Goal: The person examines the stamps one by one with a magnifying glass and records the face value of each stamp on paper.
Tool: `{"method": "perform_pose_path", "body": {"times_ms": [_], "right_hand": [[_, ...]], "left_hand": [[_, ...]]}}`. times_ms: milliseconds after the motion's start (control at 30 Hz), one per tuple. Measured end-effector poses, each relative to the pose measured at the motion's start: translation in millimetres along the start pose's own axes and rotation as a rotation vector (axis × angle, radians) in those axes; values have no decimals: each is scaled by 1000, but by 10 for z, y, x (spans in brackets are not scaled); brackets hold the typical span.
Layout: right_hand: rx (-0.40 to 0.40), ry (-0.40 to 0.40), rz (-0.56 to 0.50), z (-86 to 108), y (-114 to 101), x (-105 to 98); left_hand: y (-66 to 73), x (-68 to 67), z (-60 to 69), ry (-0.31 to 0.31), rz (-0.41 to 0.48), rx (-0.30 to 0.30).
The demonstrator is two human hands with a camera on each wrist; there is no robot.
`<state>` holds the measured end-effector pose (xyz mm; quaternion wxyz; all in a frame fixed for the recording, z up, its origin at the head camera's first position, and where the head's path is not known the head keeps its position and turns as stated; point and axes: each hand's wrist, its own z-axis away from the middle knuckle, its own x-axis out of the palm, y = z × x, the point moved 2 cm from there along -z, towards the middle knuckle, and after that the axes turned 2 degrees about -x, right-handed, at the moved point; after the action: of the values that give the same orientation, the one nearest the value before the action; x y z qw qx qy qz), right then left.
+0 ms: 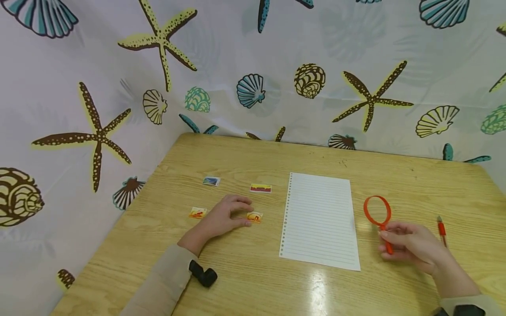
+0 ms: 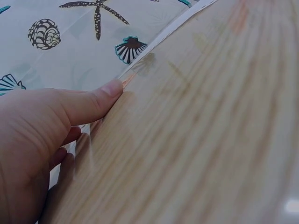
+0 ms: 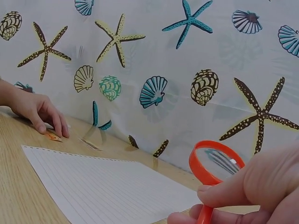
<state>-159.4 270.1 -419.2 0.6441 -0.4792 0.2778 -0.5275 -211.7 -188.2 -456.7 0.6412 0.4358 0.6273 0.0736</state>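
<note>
Red rim (image 1: 365,212) round its lens (image 1: 377,210), a magnifying glass (image 1: 382,227) is pinched by the handle in the right hand (image 1: 417,246), right of the lined sheet (image 1: 321,221); the left hand (image 1: 224,215), thumb and fingers parted, is at an orange picture card (image 1: 256,217), contact unclear

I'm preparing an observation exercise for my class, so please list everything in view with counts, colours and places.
Table: one, light wood-coloured, below everything else
Cloth: one, white with starfish and shells, behind and left of the table
Orange cards: two, orange and yellow, nearer row, table's left
Blue card: one, mostly blue, farther row, left
Red card: one, yellow and dark red, farther row, right
Lined paper: one, white, mid-table
Magnifying glass: one, red-orange, right of the paper
Pen: one, red with grey tip, far right
Sleeves: two, beige, forearms
Wrist devices: two, black, on the sleeves
Left hand: one, bare, at the right-hand orange card
Right hand: one, bare, holding the magnifying glass
</note>
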Motion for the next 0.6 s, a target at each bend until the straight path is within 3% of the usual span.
{"method": "perform_pose_path", "body": {"times_ms": [600], "right_hand": [[-121, -5, 17, -166, -79, 603]], "left_hand": [[-19, 4, 14, -1, 16, -9]]}}
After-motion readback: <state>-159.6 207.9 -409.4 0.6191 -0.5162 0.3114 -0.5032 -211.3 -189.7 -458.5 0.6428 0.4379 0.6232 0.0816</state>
